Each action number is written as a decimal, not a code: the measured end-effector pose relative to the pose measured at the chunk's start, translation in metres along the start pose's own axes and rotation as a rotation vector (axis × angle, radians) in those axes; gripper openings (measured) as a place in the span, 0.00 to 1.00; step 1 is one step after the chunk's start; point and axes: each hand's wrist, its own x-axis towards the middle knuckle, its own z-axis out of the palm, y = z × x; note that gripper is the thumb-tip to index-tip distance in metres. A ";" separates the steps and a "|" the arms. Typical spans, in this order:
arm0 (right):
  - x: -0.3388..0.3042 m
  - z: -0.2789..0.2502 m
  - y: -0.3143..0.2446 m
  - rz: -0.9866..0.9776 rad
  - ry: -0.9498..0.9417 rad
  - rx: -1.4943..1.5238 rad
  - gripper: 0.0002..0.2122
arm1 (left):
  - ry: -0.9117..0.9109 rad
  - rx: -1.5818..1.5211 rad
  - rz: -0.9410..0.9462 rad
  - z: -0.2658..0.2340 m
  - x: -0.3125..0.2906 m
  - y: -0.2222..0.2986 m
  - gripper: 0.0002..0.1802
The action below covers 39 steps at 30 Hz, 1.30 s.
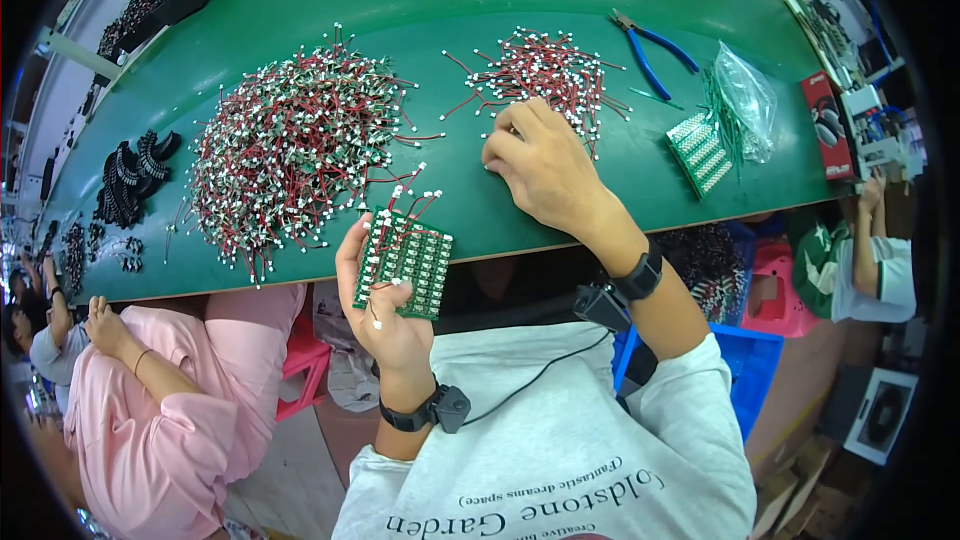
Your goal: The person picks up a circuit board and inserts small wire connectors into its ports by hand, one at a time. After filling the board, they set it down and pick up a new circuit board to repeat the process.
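Note:
My left hand (385, 325) grips a green circuit board panel (412, 265) by its left and lower edges, just off the table's front edge. Rows of small pale parts cover the panel, and a few red wire leads with white plugs stick out from its top; one plug hangs by my thumb. My right hand (545, 165) is at the near side of a small pile of red wire leads (545, 70). Its fingers are curled together, and whatever they may hold is hidden. A large heap of wired little boards (295, 140) lies left of the panel.
Blue-handled pliers (650, 50), another board panel (700, 155), a clear plastic bag (745, 105) and a red box (827, 125) are on the right of the green table (430, 0). Black curved parts (130, 180) lie far left. A person in pink (170, 390) sits at my left.

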 end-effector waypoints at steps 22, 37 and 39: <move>-0.018 -0.009 -0.089 0.004 0.062 0.526 0.08 | -0.136 -0.147 -0.116 0.016 -0.004 0.000 0.39; -0.016 -0.006 -0.088 -0.015 0.086 0.377 0.09 | -0.283 0.093 -0.119 0.012 -0.010 0.006 0.37; -0.016 -0.006 -0.087 -0.016 0.078 0.355 0.09 | -0.288 0.061 -0.108 0.010 -0.009 0.003 0.38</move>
